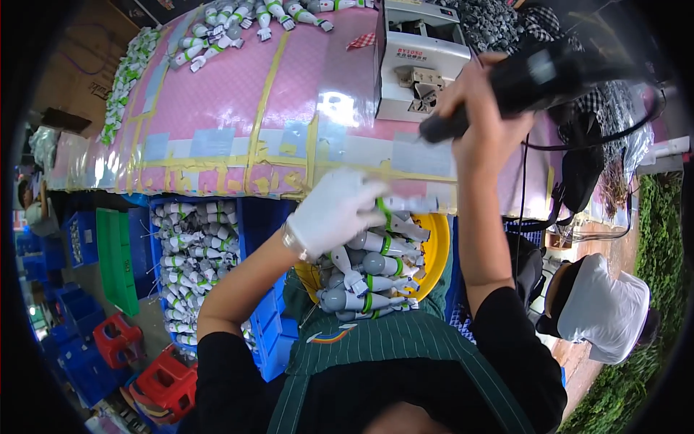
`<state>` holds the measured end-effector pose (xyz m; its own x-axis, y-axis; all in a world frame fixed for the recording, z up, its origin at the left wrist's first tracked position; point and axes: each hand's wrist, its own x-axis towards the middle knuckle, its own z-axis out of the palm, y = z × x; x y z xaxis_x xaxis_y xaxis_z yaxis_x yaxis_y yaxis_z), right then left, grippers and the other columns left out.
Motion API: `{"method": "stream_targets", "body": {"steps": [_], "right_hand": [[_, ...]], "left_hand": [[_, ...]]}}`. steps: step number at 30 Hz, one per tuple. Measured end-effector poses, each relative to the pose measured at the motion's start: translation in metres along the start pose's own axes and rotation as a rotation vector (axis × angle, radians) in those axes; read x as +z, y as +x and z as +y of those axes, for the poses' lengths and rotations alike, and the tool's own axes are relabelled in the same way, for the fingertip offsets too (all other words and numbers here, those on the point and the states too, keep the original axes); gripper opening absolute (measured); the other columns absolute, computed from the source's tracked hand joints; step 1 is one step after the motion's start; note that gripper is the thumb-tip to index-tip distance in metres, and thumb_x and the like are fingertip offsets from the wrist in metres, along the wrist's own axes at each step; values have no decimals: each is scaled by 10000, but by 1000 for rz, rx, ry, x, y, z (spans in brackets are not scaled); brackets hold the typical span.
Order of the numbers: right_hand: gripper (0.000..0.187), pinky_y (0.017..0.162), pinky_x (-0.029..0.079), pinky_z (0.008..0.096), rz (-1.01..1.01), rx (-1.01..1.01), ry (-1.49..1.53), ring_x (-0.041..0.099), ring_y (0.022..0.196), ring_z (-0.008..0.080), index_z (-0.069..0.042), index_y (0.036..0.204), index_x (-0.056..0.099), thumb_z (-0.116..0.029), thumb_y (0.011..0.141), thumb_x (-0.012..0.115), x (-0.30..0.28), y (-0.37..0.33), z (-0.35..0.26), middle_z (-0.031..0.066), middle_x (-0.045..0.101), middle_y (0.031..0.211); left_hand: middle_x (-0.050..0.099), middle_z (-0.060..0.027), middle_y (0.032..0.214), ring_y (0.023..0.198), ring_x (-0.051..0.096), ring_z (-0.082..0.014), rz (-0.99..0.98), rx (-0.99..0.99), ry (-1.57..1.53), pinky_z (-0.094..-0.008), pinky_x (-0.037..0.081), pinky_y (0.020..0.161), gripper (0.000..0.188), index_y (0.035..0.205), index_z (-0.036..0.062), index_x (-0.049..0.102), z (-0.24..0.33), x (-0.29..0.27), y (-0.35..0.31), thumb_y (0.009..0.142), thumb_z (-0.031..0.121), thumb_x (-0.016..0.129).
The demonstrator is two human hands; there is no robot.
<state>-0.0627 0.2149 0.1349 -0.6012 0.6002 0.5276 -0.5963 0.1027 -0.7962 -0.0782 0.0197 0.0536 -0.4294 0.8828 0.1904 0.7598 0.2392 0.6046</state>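
Head view. The left hand (336,213), in a white glove, grips a green-banded limb-shaped piece (412,205), blurred, above the far side of the yellow basin (439,249). The bare right hand (488,116) is closed around a black corded power tool (538,76), its nose pointing left, in front of the grey benchtop machine (426,61). Similar white-and-grey pieces (379,264) fill the basin, nearer than the pink worktop (210,101); more lie in a blue crate (251,220) to the left.
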Motion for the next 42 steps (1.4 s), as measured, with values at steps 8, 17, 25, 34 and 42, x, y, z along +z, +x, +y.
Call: {"method": "stream_targets", "body": {"steps": [8,17,25,34,42], "right_hand": [[174,519,462,262,-35,-256,-36,575,488,148,10,969,545,3,862,682,-6,63,36,77,593,601],[162,515,443,250,1,-48,-121,543,494,118,39,965,542,14,867,668,12,54,40,45,558,631],[169,503,446,290,47,93,-32,517,458,152,34,1034,522,5,891,607,-9,33,28,70,535,575],[175,499,451,308,65,67,13,490,459,153,37,1032,520,0,879,598,-25,15,11,70,506,574],[202,499,456,302,27,68,54,512,465,160,40,1053,521,-22,883,612,-12,4,8,72,518,581]], "left_hand": [[605,-155,1050,1041,561,-341,-134,48,-121,-434,454,918,376,1079,65,654,-14,-53,3,824,340,690],[619,-74,1150,1104,593,-288,295,-68,968,-427,495,892,275,1132,136,637,-245,-132,190,874,130,542],[675,-76,1037,1055,637,-249,-6,-319,1180,-414,530,833,180,981,121,730,-264,-138,211,893,201,595],[639,-127,1001,958,604,-347,-108,-195,658,-467,442,856,315,1195,126,588,-128,-88,44,896,222,596],[654,-116,990,760,628,-160,-53,-474,-366,-304,496,689,379,1330,46,536,-64,-49,9,1014,236,449]]}}
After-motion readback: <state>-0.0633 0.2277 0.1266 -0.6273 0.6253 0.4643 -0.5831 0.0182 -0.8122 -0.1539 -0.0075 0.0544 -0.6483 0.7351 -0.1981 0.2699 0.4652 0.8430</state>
